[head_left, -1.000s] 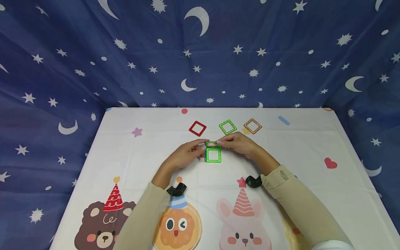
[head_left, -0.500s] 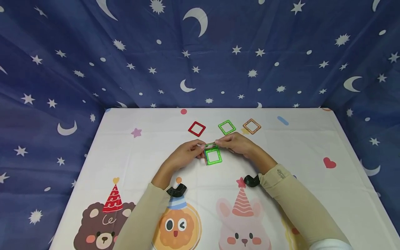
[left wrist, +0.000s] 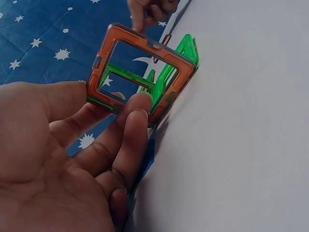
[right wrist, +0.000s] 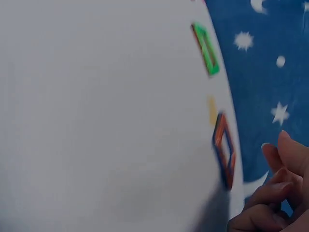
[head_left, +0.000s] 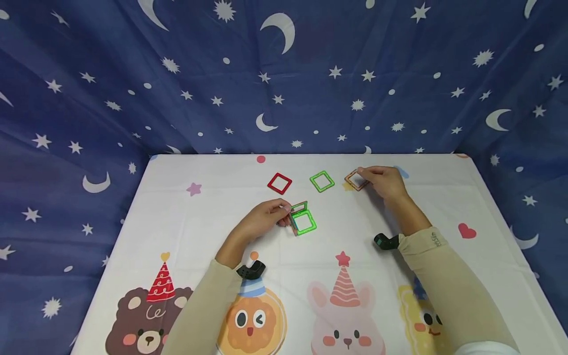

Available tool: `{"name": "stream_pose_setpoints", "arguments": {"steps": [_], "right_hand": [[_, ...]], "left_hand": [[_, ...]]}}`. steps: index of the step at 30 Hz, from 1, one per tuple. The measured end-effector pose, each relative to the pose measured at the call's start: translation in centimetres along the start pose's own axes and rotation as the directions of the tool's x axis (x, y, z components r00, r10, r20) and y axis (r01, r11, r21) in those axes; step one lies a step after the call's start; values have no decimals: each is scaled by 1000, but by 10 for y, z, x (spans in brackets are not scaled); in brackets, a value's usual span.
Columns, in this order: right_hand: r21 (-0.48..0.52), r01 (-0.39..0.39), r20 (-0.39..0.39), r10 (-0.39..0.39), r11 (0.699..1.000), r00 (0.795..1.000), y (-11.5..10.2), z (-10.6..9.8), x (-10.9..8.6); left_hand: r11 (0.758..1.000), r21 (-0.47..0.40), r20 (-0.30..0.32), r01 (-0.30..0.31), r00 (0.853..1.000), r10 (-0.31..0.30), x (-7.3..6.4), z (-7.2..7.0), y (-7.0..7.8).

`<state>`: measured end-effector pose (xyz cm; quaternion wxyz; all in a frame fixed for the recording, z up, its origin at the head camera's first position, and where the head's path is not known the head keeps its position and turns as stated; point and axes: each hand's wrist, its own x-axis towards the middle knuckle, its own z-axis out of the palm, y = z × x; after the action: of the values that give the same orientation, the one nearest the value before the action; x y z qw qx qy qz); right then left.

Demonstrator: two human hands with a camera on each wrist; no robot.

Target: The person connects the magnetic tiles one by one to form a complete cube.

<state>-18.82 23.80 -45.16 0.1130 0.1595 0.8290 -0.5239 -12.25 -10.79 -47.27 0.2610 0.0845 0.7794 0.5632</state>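
Note:
My left hand (head_left: 265,216) pinches an orange magnetic tile (left wrist: 133,41) by its edge, thumb on one side and fingers on the other. This square frame stands upright along the left side of a flat green magnetic tile (head_left: 307,231). Another tile with a green edge (head_left: 305,205) rises at the back of that little structure. Over at the right, my right hand (head_left: 385,183) reaches to a loose orange tile (head_left: 350,185) and overlaps its right corner in the head view. In the right wrist view its fingers are loosely bent beside that tile, with nothing between them.
A red tile frame (head_left: 269,185) and a loose green tile frame (head_left: 322,190) lie behind the structure. The white tablecloth (head_left: 213,172) has printed animals and shapes. A blue star-patterned curtain (head_left: 310,118) rises behind the table's far edge.
My right hand has left the green tile structure and moved right and back to the loose orange tile. The structure has turned slightly while my left hand keeps holding it.

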Motion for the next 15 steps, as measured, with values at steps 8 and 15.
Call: {"name": "stream_pose_setpoints", "arguments": {"steps": [8,15], "right_hand": [[-59,-106,-61,102,993,993,18,-20,27],[-182,-38,-68,26,983,997,22,-16,32]], "left_hand": [[1000,-9,0,-12,1000,12,2,0,-2],[1000,5,-1,-12,1000,12,1,0,-2]]}}
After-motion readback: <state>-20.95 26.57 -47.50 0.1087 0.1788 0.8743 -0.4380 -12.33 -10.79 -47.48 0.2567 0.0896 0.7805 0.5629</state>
